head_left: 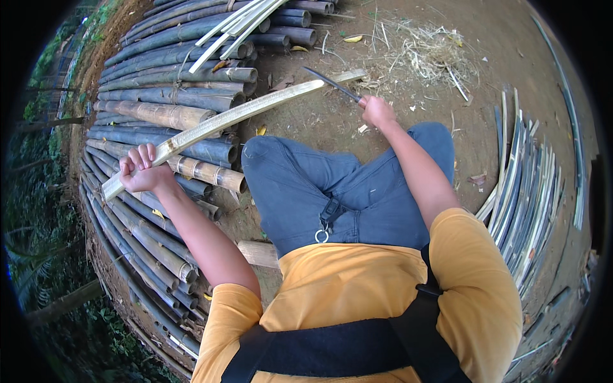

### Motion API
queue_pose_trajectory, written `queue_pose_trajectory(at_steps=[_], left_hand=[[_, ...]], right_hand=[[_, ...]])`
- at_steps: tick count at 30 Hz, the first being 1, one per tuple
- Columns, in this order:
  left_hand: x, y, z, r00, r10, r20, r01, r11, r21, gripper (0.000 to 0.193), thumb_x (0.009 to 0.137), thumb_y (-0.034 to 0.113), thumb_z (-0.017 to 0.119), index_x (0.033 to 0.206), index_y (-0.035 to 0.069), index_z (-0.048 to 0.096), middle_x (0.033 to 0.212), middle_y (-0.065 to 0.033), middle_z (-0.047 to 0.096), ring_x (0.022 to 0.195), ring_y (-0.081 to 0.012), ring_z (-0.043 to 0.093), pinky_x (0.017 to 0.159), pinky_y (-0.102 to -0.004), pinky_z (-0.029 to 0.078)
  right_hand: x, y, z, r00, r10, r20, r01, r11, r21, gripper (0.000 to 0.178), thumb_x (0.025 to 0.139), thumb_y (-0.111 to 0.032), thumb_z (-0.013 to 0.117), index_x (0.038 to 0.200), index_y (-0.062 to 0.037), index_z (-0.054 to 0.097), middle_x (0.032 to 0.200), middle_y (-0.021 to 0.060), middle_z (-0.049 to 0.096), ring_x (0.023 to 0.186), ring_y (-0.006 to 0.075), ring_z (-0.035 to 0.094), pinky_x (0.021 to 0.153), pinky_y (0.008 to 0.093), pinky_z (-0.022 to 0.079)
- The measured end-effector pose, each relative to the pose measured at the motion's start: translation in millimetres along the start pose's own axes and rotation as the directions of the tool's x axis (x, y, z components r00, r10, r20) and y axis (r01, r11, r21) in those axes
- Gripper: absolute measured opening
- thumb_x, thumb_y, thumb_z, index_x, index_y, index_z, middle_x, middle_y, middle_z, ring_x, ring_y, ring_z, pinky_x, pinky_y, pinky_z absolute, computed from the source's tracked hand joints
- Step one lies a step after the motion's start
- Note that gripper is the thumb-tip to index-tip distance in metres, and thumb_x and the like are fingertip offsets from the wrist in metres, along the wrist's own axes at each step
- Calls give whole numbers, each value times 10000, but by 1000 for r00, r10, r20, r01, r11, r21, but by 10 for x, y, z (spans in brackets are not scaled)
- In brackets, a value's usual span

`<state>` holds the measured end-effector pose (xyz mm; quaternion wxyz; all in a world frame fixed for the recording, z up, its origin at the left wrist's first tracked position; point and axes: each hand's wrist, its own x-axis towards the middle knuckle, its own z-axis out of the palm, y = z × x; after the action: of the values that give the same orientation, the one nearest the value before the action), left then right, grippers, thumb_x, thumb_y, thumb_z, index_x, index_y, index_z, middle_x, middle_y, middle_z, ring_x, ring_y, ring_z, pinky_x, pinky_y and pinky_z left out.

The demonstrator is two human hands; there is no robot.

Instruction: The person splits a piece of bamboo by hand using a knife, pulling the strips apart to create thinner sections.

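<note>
My left hand (pixel 142 168) is closed around the near end of a long, pale split bamboo strip (pixel 239 117). The strip slants up to the right, over the ends of the stacked poles, and its far end reaches the bare ground ahead of my knees. In my right hand (pixel 378 112) is the handle of a knife (pixel 333 84) with a long dark blade. The blade points up and left and crosses the strip near its far end; whether its edge touches the strip I cannot tell.
A stack of dark bamboo poles (pixel 172 115) fills the left side, with several pale split strips (pixel 239 25) on top. Shavings (pixel 431 54) lie heaped on the ground ahead. To my right rests a bundle of thin split strips (pixel 527 191). Dense plants (pixel 48 274) border the far left.
</note>
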<state>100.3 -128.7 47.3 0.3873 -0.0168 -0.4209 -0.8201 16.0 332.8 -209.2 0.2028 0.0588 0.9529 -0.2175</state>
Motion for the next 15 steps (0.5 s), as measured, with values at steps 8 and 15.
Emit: queue_pose_trajectory(at_steps=[8, 15], left_hand=[[74, -2, -23, 1000, 3, 20, -4, 999, 49, 237, 825, 220, 416, 609, 172, 330, 505, 12, 297, 406, -100, 262, 422, -253, 248], [26, 32, -48, 1000, -11, 15, 10, 1000, 18, 238, 828, 227, 429, 608, 165, 363, 501, 13, 300, 410, -100, 275, 424, -254, 252]], right_hand=[[265, 125, 142, 1000, 11, -27, -11, 1000, -7, 297, 1003, -333, 500, 1180, -158, 660, 1143, 174, 689, 1096, 341, 663, 924, 470, 529], [312, 221, 320, 999, 13, -30, -13, 999, -31, 329, 1006, -375, 499, 1209, -180, 669, 1158, 163, 690, 1099, 345, 661, 931, 471, 526]])
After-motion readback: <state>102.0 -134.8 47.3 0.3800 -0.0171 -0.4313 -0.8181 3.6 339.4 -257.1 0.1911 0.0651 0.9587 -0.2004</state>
